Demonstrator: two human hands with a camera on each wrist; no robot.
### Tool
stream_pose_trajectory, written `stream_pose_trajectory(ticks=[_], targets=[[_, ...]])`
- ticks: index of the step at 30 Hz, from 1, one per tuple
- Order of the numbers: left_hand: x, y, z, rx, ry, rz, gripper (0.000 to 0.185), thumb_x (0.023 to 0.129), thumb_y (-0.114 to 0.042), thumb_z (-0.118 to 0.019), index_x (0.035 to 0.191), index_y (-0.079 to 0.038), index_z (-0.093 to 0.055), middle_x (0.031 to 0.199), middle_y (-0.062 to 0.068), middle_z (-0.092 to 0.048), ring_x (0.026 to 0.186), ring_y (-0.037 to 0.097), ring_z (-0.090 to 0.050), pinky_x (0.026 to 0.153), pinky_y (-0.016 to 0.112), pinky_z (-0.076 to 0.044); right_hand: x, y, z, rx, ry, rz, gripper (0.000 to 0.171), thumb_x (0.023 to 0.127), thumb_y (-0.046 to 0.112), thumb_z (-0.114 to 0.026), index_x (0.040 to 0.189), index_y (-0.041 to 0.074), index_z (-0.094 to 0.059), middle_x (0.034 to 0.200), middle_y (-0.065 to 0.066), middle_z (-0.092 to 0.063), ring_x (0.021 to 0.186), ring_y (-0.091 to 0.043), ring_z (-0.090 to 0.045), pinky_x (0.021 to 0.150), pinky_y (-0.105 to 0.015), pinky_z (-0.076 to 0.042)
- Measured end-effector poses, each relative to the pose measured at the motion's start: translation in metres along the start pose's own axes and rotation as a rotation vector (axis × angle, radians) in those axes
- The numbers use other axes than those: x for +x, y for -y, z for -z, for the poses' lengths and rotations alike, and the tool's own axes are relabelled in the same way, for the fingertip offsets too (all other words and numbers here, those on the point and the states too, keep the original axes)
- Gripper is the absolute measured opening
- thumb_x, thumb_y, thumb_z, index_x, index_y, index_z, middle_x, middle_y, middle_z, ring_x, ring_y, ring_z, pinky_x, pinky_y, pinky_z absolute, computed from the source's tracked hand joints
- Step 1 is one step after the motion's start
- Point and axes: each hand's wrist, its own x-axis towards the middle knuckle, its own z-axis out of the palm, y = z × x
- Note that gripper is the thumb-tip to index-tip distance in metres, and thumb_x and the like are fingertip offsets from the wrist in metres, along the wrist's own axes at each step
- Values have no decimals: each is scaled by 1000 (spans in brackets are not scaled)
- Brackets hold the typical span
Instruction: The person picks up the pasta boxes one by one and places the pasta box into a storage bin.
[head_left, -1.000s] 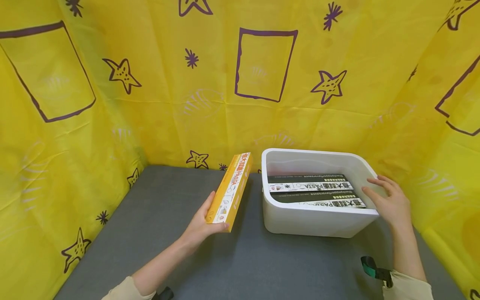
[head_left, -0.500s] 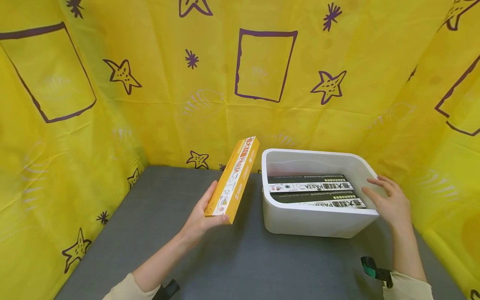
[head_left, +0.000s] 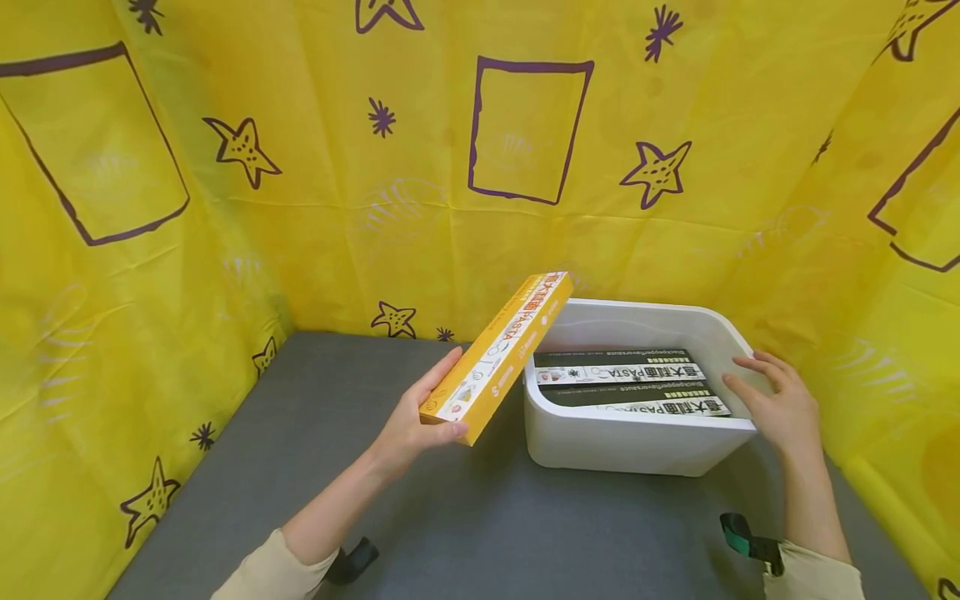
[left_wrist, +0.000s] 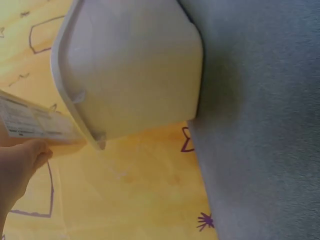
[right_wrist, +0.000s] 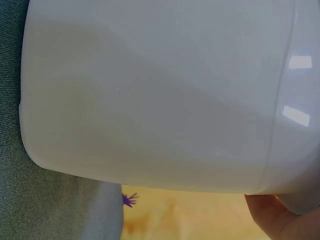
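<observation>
My left hand grips the near end of a long yellow pasta box. The box tilts up and to the right, and its far end hangs over the left rim of a white plastic bin. Two black pasta boxes lie flat inside the bin. My right hand rests with relaxed fingers against the bin's right rim. The left wrist view shows the bin's outer wall and the box's edge above my fingers. The right wrist view is filled by the bin's wall.
The bin stands on a grey table enclosed by yellow cloth walls with purple stars and rectangles. A green and black wrist strap shows at the lower right.
My left hand has lifted the yellow box and swung it to the right, so its far end now reaches over the bin. The right hand has stayed on the rim.
</observation>
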Motion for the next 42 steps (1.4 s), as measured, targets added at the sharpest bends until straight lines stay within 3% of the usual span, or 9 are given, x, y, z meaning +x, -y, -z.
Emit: stream_pose_trajectory(ticks=[8, 15, 22, 33, 37, 42], targets=[[19, -3, 0, 49, 69, -36, 84, 75, -27, -72, 143, -5, -29, 130, 18, -40, 96, 19, -50, 66, 24, -49, -2, 1, 0, 11, -8, -2, 54, 88, 41, -55, 127, 3, -53, 144, -16, -32, 131, -41, -23, 99, -62, -17], [35, -8, -1, 56, 118, -44, 82, 73, -29, -72, 141, -4, -34, 135, 16, -40, 96, 18, -52, 64, 25, -50, -2, 1, 0, 22, -16, 9, 54, 88, 40, -56, 126, 2, -53, 144, -16, -32, 131, -41, -23, 99, -62, -17], [53, -10, -5, 4, 164, -44, 78, 73, -26, -74, 136, -1, -35, 134, 18, -44, 100, 21, -54, 73, 27, -51, 0, -2, 0, 18, -23, 16, 54, 88, 40, -57, 125, 2, -54, 143, -17, -33, 130, -41, -25, 99, -61, -18], [70, -1, -12, 110, 117, 53, 55, 74, -19, -68, 120, -2, -44, 110, 14, -53, 88, 19, -56, 67, 26, -49, -1, -1, -3, 24, -24, 3, 53, 88, 40, -57, 125, 2, -55, 143, -16, -34, 130, -41, -25, 99, -61, -18], [73, 0, -13, 133, 94, 32, 46, 75, -9, -72, 116, -2, -51, 107, 15, -56, 89, 22, -58, 71, 29, -51, -1, -1, -3, 22, -27, 3, 53, 88, 40, -57, 125, 2, -54, 143, -16, -34, 130, -41, -25, 99, -61, -18], [75, -12, -18, 209, 76, -9, 54, 71, 1, -76, 120, 3, -52, 117, 16, -55, 99, 22, -58, 85, 31, -48, -1, 0, -2, 26, -31, 3, 53, 88, 39, -57, 125, 1, -54, 143, -17, -34, 131, -41, -25, 100, -60, -17]])
